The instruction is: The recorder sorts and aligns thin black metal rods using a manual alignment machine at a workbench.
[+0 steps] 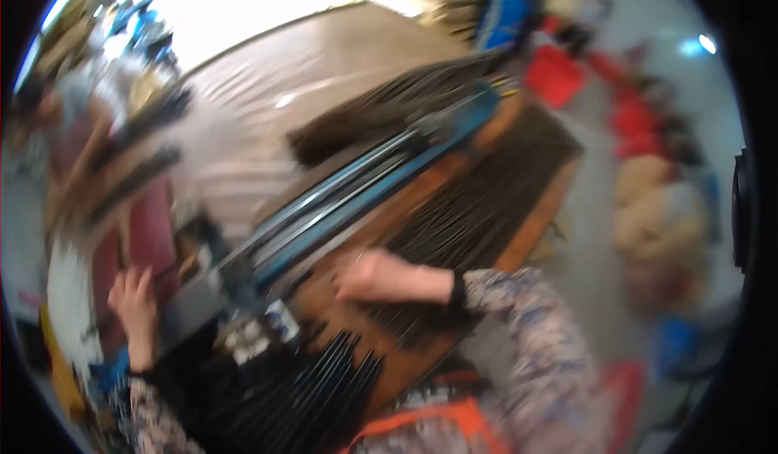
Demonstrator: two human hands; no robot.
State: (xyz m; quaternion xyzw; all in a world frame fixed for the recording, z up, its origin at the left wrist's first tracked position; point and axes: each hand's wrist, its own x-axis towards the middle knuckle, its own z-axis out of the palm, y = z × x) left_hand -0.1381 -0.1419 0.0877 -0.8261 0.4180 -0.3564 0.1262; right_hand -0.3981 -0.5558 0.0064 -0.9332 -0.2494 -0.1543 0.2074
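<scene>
The picture is blurred by motion. My right hand (379, 276) rests on a wooden board (519, 243) covered with a bed of thin dark sticks (494, 186), fingers curled on the sticks near a long blue metal rail (365, 186). My left hand (134, 296) lies flat with fingers apart on a dark red surface (150, 235) at the left, beside the grey end of the machine (190, 312). A bundle of black sticks (324, 381) lies close in front of my body. Whether the right hand grips any sticks is unclear.
Another heap of dark sticks (381, 105) lies beyond the rail on a pale floor (267, 73). A person (69, 122) sits at the far left. Red and blue containers (559, 73) and tan sacks (656, 211) stand at the right.
</scene>
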